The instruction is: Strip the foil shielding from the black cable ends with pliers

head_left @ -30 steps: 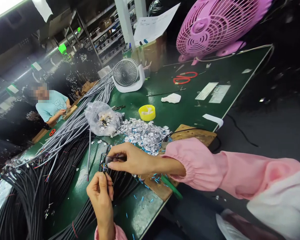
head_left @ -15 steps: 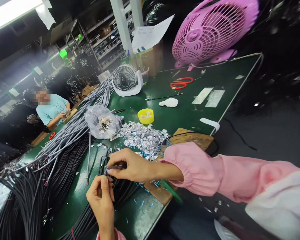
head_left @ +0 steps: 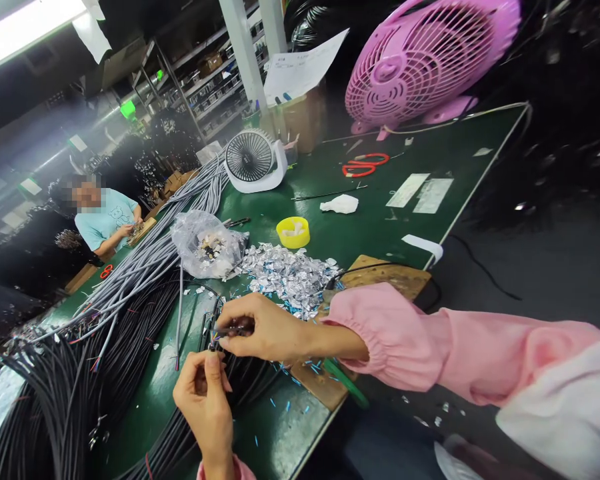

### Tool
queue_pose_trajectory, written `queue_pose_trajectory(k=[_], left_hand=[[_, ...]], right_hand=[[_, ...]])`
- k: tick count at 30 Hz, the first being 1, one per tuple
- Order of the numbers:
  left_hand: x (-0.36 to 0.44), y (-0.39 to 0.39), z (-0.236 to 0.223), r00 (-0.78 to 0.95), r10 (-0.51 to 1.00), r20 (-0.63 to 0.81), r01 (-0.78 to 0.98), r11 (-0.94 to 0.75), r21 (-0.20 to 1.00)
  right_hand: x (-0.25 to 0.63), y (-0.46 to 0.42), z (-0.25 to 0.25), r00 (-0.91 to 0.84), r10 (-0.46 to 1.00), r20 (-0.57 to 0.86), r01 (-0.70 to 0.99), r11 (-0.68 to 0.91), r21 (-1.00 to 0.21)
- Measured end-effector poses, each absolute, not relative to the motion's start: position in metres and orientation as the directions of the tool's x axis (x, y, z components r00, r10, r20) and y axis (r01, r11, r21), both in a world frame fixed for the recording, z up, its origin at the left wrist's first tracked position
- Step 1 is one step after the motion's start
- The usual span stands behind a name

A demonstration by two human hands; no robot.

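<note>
My left hand [head_left: 207,397] pinches the end of a black cable between thumb and forefinger. Thin coloured wires [head_left: 215,337] fan out from that end, just above the fingertips. Over it, my right hand [head_left: 265,328] comes in from the right, its fingers closed on a slim dark tool [head_left: 237,330] whose kind I cannot make out. The fingertips of this hand are at the coloured wires; whether the tool touches them is too small to tell. Bundles of black cables [head_left: 55,407] lie to the left, and more run beneath my hands.
Silvery foil scraps [head_left: 290,277] are heaped beyond my right hand, near a plastic bag [head_left: 207,247] and a yellow dish [head_left: 293,233]. Grey cables [head_left: 145,257] stretch leftward. A small white fan [head_left: 255,161], red-handled scissors [head_left: 365,165] and a pink fan [head_left: 425,70] stand farther back. A co-worker [head_left: 105,217] sits opposite.
The coloured wires at the cable end now show more spread out between my fingertips. Both hands keep nearly the same place; the view has shifted slightly.
</note>
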State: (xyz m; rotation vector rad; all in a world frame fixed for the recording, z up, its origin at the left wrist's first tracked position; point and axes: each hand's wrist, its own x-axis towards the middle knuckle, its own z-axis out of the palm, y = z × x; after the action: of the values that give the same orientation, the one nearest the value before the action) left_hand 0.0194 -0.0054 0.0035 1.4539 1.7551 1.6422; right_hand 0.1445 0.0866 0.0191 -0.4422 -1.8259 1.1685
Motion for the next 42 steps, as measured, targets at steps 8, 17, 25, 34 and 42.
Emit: queue_pose_trajectory(k=[8,17,25,34,42], left_hand=[[0.019,-0.0066,-0.0002,-0.427,0.838,0.341,0.392,-0.168,0.905],[0.0199,-0.0046,0.0051,-0.371,0.881,0.292,0.361,-0.153,0.92],[0.0192,-0.0047,0.0071,-0.344,0.896,0.28,0.361,-0.15,0.921],[0.0192,-0.0066,0.0059,-0.374,0.881,0.291,0.355,-0.154,0.922],[0.0189,-0.0054,0.0023,-0.415,0.863,0.289,0.359,-0.136,0.923]], right_hand=[[0.1468,0.0847,0.0165,-0.526,0.573,0.628,-0.147,0.666,-0.731],[0.1478,0.087,0.0197,-0.468,0.589,0.658,-0.107,0.702,-0.704],[0.1491,0.087,0.0214,-0.526,0.538,0.659,-0.172,0.691,-0.702],[0.1501,0.0867,0.0248,-0.519,0.636,0.571,-0.143,0.594,-0.792],[0.1502,0.0866,0.0196,-0.567,0.571,0.594,-0.145,0.641,-0.754]])
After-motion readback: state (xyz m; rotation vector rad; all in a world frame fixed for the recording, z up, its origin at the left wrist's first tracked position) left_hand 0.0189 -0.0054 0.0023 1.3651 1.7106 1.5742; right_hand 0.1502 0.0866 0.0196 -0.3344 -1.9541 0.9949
